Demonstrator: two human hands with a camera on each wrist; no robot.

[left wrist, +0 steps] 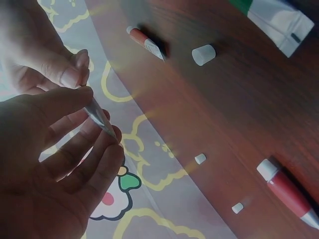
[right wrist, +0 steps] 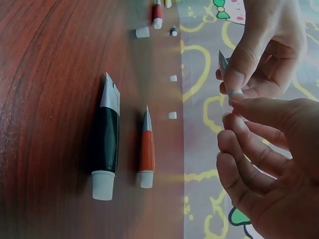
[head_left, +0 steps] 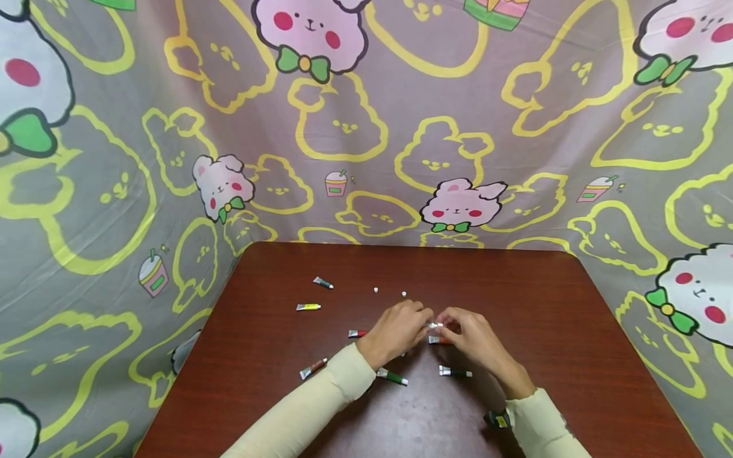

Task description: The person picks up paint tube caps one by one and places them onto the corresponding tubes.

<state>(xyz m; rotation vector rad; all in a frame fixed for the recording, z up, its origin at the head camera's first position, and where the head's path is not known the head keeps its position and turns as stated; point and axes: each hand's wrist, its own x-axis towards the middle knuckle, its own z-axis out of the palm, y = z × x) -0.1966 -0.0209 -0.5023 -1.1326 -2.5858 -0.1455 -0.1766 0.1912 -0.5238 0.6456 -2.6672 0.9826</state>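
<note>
A small paint tube (head_left: 436,326) with a silver end is held between both hands above the table. My left hand (head_left: 401,327) pinches its body between thumb and fingers, the flat silver end (left wrist: 99,117) showing in the left wrist view. At the other end, the thumb and fingertip of my right hand (head_left: 472,334) pinch the tip, partly hidden by the fingers. Just under the right hand lies an orange-red tube (right wrist: 147,152), with a black tube (right wrist: 107,137) beside it. A red tube (head_left: 358,333) and a green tube (head_left: 392,378) lie near the left forearm.
Loose white caps (head_left: 375,290) are scattered on the brown table (head_left: 275,267); one larger cap (left wrist: 204,55) lies near the green tube. Yellow (head_left: 308,307), dark (head_left: 323,282) and brown tubes (head_left: 313,369) lie at left. A patterned curtain (head_left: 355,127) encloses the table's back and sides.
</note>
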